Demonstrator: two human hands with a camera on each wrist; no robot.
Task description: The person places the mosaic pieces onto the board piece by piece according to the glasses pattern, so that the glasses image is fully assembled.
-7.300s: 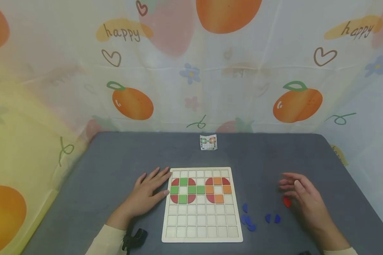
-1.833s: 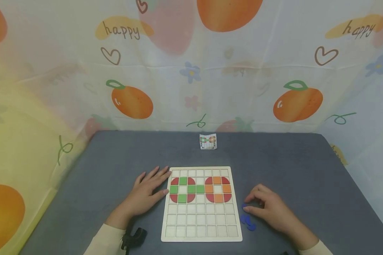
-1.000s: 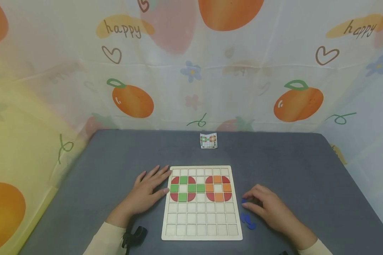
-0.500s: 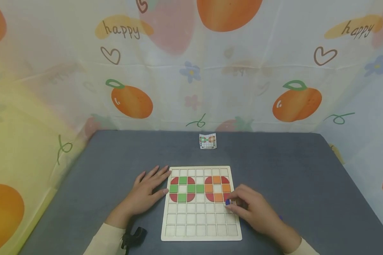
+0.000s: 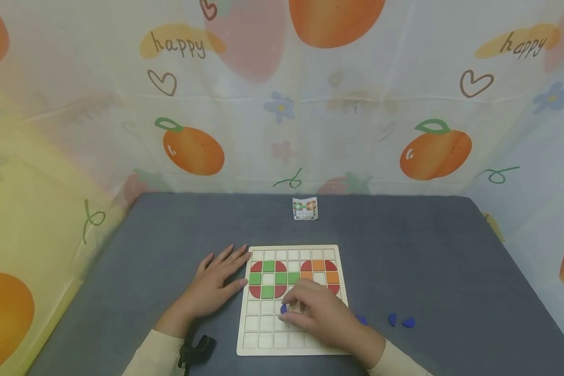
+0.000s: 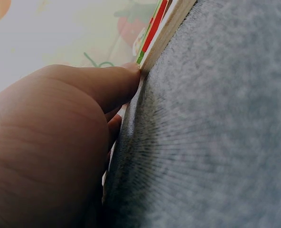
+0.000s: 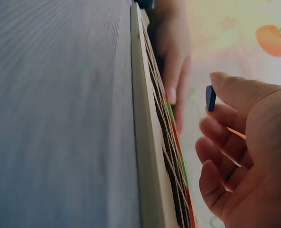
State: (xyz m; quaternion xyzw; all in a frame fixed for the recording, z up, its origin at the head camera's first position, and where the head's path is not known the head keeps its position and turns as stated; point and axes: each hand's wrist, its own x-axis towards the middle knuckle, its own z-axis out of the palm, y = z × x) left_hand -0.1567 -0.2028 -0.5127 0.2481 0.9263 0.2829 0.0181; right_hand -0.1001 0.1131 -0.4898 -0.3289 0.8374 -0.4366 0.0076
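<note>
My right hand (image 5: 321, 313) holds a small blue quarter-round tile (image 5: 283, 309) between thumb and fingertips, over the middle of the white gridded board (image 5: 254, 342). In the right wrist view the blue tile (image 7: 210, 98) shows edge-on, raised off the board's surface. Flat on the table, fingers spread, my left hand (image 5: 216, 284) touches the board's left edge with thumb and fingertips. Red corner tiles (image 5: 256, 291) and green square tiles (image 5: 268, 266) form a ring on the board's left side. Red and orange tiles (image 5: 318, 265) form another on the right, partly hidden by my right hand.
Two blue tiles (image 5: 408, 322) lie on the grey table right of the board. Another blue tile (image 5: 361, 319) peeks out beside my right wrist. A small printed pattern card (image 5: 305, 209) lies near the table's back edge, before a fruit-patterned cloth (image 5: 282, 136).
A red tile from the table now sits in the right ring. My right hand has picked up a blue tile beside the board and carried it left over the grid. My left hand stays put.
</note>
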